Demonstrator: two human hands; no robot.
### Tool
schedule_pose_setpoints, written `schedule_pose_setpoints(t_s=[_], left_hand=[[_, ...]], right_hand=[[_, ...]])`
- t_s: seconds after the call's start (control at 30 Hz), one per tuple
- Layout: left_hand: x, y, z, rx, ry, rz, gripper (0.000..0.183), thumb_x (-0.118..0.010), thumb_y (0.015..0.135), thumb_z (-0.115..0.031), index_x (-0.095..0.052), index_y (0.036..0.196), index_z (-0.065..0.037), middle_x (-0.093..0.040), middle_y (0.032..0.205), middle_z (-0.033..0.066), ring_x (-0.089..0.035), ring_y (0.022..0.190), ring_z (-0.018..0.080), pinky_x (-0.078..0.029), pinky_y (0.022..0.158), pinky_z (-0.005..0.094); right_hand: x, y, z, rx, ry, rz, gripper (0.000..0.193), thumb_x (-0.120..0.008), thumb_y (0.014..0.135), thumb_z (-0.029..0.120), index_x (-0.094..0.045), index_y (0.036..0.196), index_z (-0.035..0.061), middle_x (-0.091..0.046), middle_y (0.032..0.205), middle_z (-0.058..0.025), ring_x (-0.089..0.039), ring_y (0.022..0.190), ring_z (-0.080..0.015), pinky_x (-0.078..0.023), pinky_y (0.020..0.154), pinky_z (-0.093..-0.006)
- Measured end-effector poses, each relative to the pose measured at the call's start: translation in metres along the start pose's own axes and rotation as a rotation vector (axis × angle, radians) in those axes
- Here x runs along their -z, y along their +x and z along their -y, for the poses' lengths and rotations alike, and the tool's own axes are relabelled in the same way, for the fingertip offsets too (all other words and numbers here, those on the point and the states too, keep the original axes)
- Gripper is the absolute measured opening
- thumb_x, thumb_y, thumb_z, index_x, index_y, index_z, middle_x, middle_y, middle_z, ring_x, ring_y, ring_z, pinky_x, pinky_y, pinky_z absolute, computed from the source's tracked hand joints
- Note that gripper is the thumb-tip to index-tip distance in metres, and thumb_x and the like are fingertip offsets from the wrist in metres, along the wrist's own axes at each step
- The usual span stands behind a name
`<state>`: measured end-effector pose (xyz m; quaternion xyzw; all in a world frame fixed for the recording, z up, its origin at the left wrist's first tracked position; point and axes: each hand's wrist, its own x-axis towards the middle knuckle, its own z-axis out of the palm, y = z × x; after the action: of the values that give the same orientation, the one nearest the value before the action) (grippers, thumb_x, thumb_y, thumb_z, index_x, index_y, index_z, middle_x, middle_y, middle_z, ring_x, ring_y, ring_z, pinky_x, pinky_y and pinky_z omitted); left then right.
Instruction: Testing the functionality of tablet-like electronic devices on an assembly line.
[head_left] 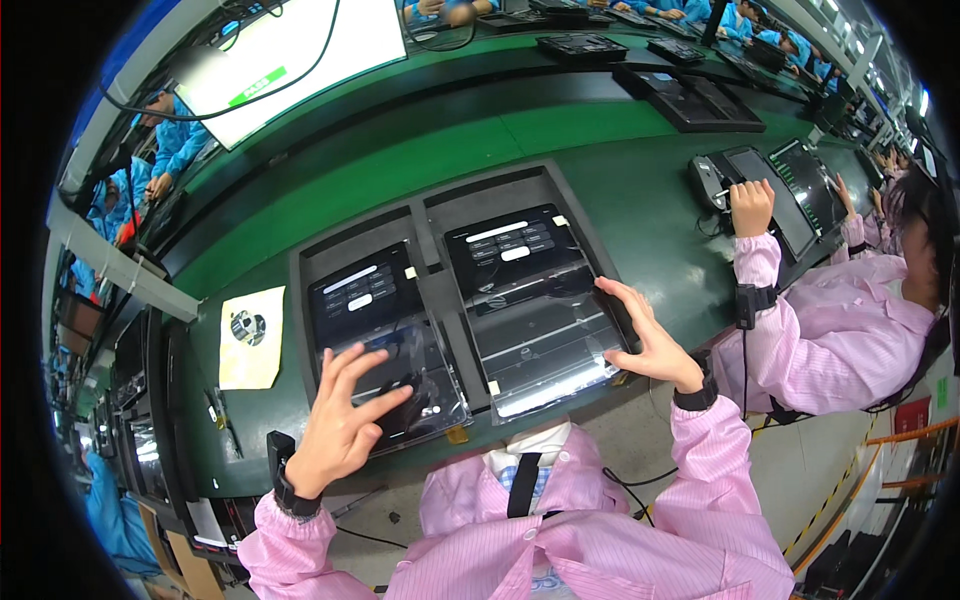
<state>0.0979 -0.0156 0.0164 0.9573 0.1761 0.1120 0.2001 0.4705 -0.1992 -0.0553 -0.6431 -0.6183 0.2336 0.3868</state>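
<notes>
Two dark tablets lie side by side in a black foam tray (490,193), their screens lit with pale menu boxes on the upper parts. Over the lower part of the left tablet (350,325) is my left hand (340,425), fingers spread and holding nothing; contact with the glass is unclear. My right hand (655,345) is at the right edge of the right tablet (530,310), thumb and fingers apart, thumb tip over its lower right part. Shiny clear film covers the lower half of the right tablet. Each tablet has a small pale tab near its upper right.
A yellow sheet with a round sticker (249,328) lies left of the tray, above a small thin tool (222,420). A lit monitor (290,70) stands beyond. At right, a co-worker's hand (752,207) is near a dark device (765,190). Another black tray (690,100) sits farther back.
</notes>
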Motion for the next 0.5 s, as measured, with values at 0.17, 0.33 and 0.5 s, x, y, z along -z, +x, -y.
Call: schedule_pose_setpoints(t_s=[0.17,0.33,0.5], left_hand=[[0.015,-0.009,0.02,0.119,0.069,-0.159,0.059,-0.02,0.1,-0.046,-0.067,0.114,-0.014,-0.04,0.137,0.0182,-0.025,0.134,0.0396,-0.011,0.113,0.0525],[0.011,-0.012,0.032,0.141,0.084,-0.156,0.05,-0.029,0.098,-0.043,-0.067,0.114,-0.014,-0.038,0.139,0.0165,-0.024,0.135,0.039,-0.011,0.113,0.0555],[0.004,-0.002,0.041,0.161,0.096,-0.2,0.046,-0.033,0.098,-0.038,-0.068,0.112,-0.011,-0.038,0.139,0.0168,-0.025,0.135,0.0381,-0.013,0.113,0.0545]], right_hand=[[0.005,0.004,0.007,-0.025,0.183,-0.068,0.07,-0.063,0.078,0.012,-0.033,0.141,0.003,-0.039,0.142,-0.016,-0.035,0.134,-0.0285,-0.025,0.11,-0.0376],[0.001,0.019,0.025,0.077,0.057,-0.185,0.032,-0.049,0.09,0.007,-0.048,0.122,-0.0003,-0.06,0.124,-0.0159,-0.043,0.13,-0.0287,-0.031,0.105,-0.0367],[-0.003,0.039,0.044,0.159,-0.144,-0.08,0.012,-0.045,0.089,0.0,-0.049,0.101,0.0018,-0.064,0.118,-0.0138,-0.042,0.131,-0.0288,-0.03,0.102,-0.0351]])
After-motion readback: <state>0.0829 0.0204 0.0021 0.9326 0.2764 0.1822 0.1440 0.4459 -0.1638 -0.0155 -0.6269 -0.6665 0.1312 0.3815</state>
